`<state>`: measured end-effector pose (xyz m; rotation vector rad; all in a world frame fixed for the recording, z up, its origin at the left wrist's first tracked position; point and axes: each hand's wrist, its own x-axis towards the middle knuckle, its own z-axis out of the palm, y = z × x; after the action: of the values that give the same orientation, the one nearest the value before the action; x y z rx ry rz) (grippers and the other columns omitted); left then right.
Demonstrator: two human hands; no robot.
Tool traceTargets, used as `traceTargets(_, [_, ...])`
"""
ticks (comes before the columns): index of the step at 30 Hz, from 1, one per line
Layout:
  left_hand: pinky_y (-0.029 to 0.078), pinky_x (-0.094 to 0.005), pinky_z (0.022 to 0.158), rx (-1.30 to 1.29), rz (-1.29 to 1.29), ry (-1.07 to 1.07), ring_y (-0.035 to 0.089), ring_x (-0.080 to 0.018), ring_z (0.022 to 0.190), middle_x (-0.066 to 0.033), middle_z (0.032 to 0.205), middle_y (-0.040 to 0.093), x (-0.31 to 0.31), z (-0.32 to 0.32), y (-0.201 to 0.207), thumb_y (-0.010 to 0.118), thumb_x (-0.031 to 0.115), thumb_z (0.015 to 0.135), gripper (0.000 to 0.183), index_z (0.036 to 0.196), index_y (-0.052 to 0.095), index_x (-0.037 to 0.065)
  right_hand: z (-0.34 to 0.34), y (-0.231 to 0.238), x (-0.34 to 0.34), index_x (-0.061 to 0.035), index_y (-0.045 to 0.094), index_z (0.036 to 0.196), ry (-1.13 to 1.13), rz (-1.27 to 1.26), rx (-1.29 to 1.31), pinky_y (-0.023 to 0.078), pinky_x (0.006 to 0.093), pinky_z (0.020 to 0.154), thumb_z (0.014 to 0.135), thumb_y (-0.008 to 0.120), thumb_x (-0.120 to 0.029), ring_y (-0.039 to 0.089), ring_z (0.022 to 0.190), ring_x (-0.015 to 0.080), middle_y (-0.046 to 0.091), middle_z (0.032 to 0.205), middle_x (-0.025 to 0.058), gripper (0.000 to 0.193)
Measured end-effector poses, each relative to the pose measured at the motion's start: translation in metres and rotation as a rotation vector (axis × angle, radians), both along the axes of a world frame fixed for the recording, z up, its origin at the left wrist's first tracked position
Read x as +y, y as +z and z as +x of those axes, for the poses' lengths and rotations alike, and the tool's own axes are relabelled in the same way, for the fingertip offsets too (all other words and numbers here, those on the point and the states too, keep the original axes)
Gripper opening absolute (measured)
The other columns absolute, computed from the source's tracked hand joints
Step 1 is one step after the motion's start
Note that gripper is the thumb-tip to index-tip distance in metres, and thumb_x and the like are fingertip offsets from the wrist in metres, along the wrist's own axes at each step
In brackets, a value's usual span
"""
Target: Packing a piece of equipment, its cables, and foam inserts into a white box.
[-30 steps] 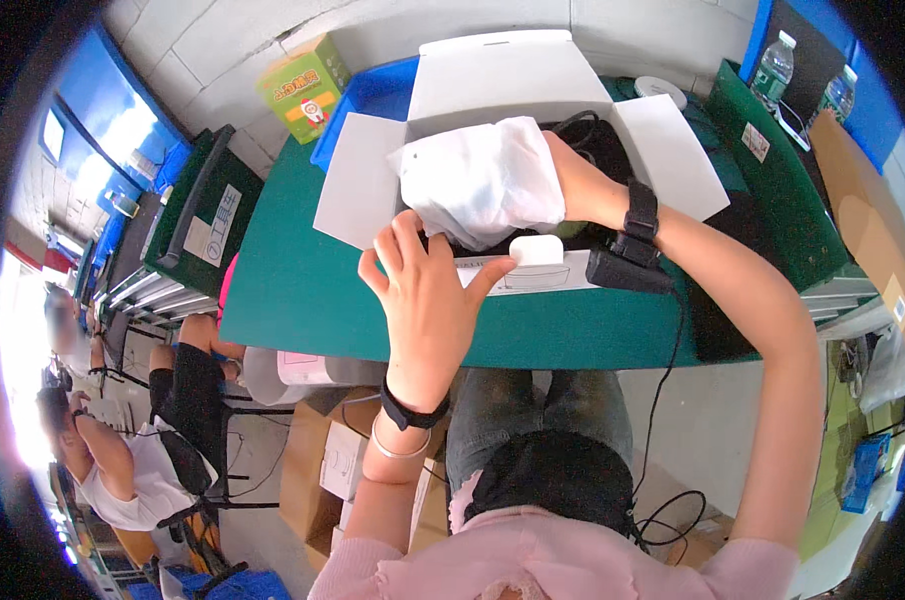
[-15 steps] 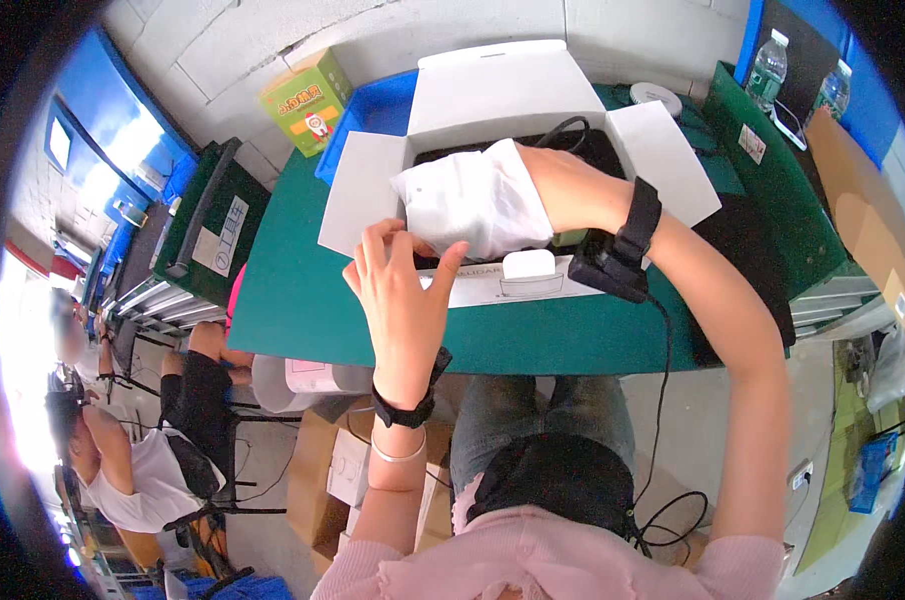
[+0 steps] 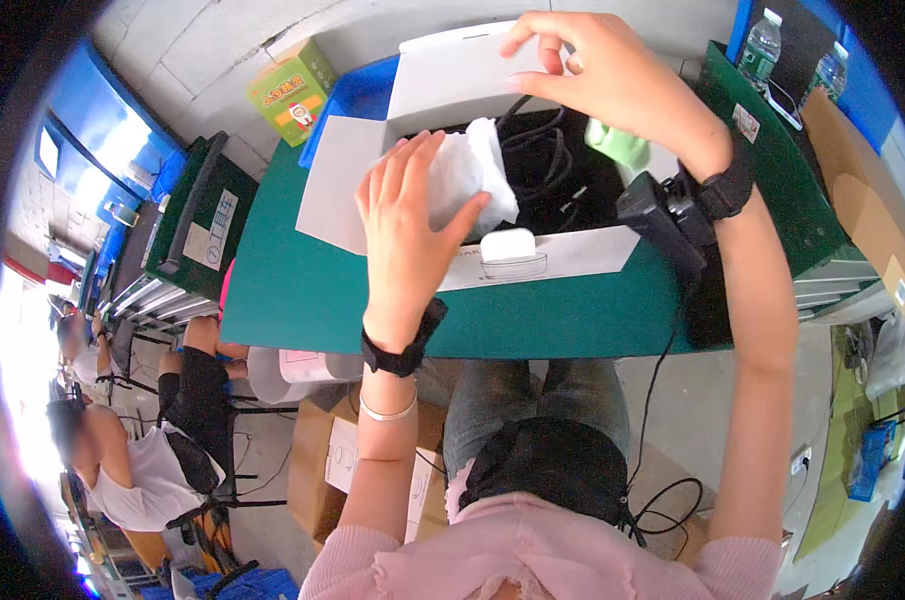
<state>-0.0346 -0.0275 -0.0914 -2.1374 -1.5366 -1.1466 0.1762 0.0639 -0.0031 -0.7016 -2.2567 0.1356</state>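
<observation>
On the green table stands an open white cardboard box (image 3: 563, 254) with its flaps spread. Inside, at its left end, lies a white bag-wrapped bundle (image 3: 463, 172). My left hand (image 3: 403, 205) rests over the bundle's left side, fingers stretched out and thumb apart. Coiled black cable (image 3: 543, 145) lies on the black interior to the right of the bundle. A light green item (image 3: 618, 142) shows at the box's right end; I cannot make out its kind. Above the box's back right part is my right hand (image 3: 613, 80), its fingers curved and apart, with nothing held.
A blue tray (image 3: 358, 100) and a green printed carton (image 3: 293, 90) stand behind the box. Water bottles (image 3: 763, 48) stand at the far right, beside a brown cardboard sheet (image 3: 858, 190). Open cartons (image 3: 323, 460) sit below the table. Another person (image 3: 138, 465) sits at the left.
My right hand has left the white bundle and risen to the back right. The bundle now sits at the box's left end, with my left hand over it. More black cable shows.
</observation>
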Motion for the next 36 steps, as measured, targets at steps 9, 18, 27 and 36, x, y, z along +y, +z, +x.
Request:
traceTargets(9, [0.026, -0.0476, 0.107, 0.018, -0.003, -0.086, 0.041, -0.0349, 0.128, -0.0151, 0.131, 0.052, 0.01, -0.009, -0.011, 0.062, 0.017, 0.083, 0.052, 0.132, 0.048, 0.006, 0.021, -0.029, -0.003, 0.0042, 0.064, 0.069, -0.137, -0.202, -0.413, 0.047, 0.0355, 0.057, 0.083, 0.066, -0.041, 0.058, 0.054, 0.0281, 0.058, 0.058, 0.0171, 0.047])
traceTargets(18, [0.027, -0.0507, 0.106, -0.024, -0.184, 0.048, 0.039, -0.0395, 0.13, -0.0252, 0.134, 0.048, 0.018, -0.015, -0.012, 0.071, 0.042, 0.078, 0.077, 0.138, 0.04, 0.004, 0.007, -0.061, 0.005, 0.0039, 0.062, 0.058, -0.341, -0.593, -0.388, 0.054, 0.0393, 0.068, 0.083, 0.057, -0.055, 0.066, 0.058, 0.0291, 0.06, 0.052, 0.0153, 0.065])
traceTargets(27, [0.035, -0.0468, 0.101, -0.028, -0.322, 0.064, 0.052, -0.0387, 0.114, -0.0231, 0.117, 0.056, 0.017, -0.016, -0.006, 0.075, 0.051, 0.069, 0.091, 0.136, 0.04, 0.002, 0.015, -0.085, 0.007, 0.002, 0.064, 0.068, -0.322, -0.52, -0.209, 0.05, 0.0418, 0.063, 0.08, 0.061, -0.041, 0.065, 0.065, 0.0316, 0.063, 0.062, 0.0156, 0.045])
traceTargets(36, [0.045, -0.047, 0.091, 0.147, -0.537, 0.002, 0.057, -0.0438, 0.103, -0.0279, 0.115, 0.054, 0.025, -0.028, 0.016, 0.077, 0.051, 0.066, 0.094, 0.135, 0.037, 0.001, 0.023, -0.095, 0.003, 0.0019, 0.06, 0.089, -0.154, -0.551, 0.006, 0.047, 0.0292, 0.066, 0.084, 0.065, -0.016, 0.059, 0.069, 0.0147, 0.065, 0.078, 0.0087, 0.02])
